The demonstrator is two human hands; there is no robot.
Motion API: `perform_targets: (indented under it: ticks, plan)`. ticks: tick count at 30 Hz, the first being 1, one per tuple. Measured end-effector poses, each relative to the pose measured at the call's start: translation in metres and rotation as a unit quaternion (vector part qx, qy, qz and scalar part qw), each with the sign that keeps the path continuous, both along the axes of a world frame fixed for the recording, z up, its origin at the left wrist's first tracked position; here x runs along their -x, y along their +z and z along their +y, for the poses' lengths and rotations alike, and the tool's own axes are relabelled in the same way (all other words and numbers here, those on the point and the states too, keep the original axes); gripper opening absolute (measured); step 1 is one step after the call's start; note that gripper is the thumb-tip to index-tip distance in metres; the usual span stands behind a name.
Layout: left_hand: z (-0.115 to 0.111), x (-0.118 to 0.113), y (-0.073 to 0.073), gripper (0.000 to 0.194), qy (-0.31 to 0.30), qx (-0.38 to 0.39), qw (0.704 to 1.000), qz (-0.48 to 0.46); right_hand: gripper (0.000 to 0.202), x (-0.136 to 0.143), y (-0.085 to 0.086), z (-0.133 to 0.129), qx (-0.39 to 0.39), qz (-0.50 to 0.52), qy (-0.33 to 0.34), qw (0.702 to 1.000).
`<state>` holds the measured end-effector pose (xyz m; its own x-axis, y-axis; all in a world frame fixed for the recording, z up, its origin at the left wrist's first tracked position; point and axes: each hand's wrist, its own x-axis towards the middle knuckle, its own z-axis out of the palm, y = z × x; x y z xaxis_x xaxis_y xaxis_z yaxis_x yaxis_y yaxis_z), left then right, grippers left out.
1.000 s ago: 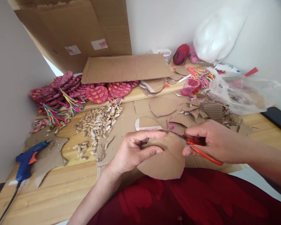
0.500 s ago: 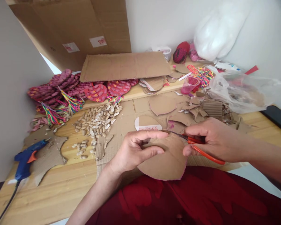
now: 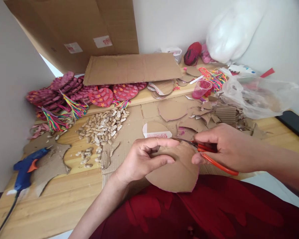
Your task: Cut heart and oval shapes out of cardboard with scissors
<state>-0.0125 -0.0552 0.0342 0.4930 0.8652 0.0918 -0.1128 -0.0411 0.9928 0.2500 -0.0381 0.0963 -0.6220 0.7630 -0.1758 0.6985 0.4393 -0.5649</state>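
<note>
A rounded cardboard piece (image 3: 176,172) with a purple line along its edge is pinched between the thumb and fingers of my left hand (image 3: 146,159). My right hand (image 3: 221,149) is closed round the handles of orange-handled scissors (image 3: 220,163). The blades lie along the far edge of the piece, close to my left fingertips; their tips are hard to make out. Just beyond my hands, another rounded cardboard cutout (image 3: 155,127) with a white, red-printed label lies on the cardboard sheet (image 3: 132,132).
Peanut shells (image 3: 104,126) are heaped at centre left. A blue glue gun (image 3: 27,166) lies on scrap cardboard at far left. Decorated red discs with tassels (image 3: 64,89) are stacked behind. Cardboard scraps (image 3: 226,116), a pink cup (image 3: 201,89) and a plastic bag (image 3: 259,96) are at right.
The right hand and scissors have shifted slightly left along the cardboard's edge. The left hand keeps its grip with little movement. The whole view has shifted a little.
</note>
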Motion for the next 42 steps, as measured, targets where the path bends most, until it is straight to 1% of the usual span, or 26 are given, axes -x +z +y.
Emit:
perform_targets:
  ticks: [3, 6, 13, 20, 29, 32, 37, 42]
  plan:
    - [0.001, 0.0, 0.001, 0.038, 0.0, 0.004, 1.0, 0.001, 0.051, -0.001, -0.001, 0.001, -0.014, 0.02, 0.013, 1.0]
    - [0.001, 0.001, 0.001, 0.039, -0.004, -0.005, 1.0, 0.013, 0.053, -0.003, -0.001, 0.002, -0.011, 0.021, 0.018, 1.0]
    - [0.001, 0.003, -0.002, 0.041, -0.008, -0.027, 0.999, 0.037, 0.056, -0.004, 0.003, 0.004, -0.008, -0.016, 0.023, 1.0]
    - [0.0, 0.001, 0.002, 0.039, -0.018, -0.036, 0.998, 0.038, 0.055, 0.004, 0.014, 0.007, -0.012, -0.068, 0.032, 0.997]
    - [0.001, 0.001, 0.002, 0.039, -0.024, -0.043, 0.998, 0.035, 0.053, -0.001, 0.012, 0.011, -0.004, -0.055, 0.058, 0.997]
    - [0.002, 0.0, 0.002, 0.038, -0.025, -0.051, 0.998, 0.039, 0.055, -0.001, 0.015, 0.013, -0.001, -0.061, 0.065, 0.996]
    - [0.001, -0.001, 0.003, 0.038, -0.023, -0.063, 0.996, 0.057, 0.052, 0.0, 0.022, 0.017, 0.0, -0.092, 0.085, 0.992]
    - [0.0, -0.001, 0.006, 0.035, -0.018, -0.058, 0.995, 0.076, 0.055, -0.002, 0.024, 0.023, 0.0, -0.101, 0.099, 0.99]
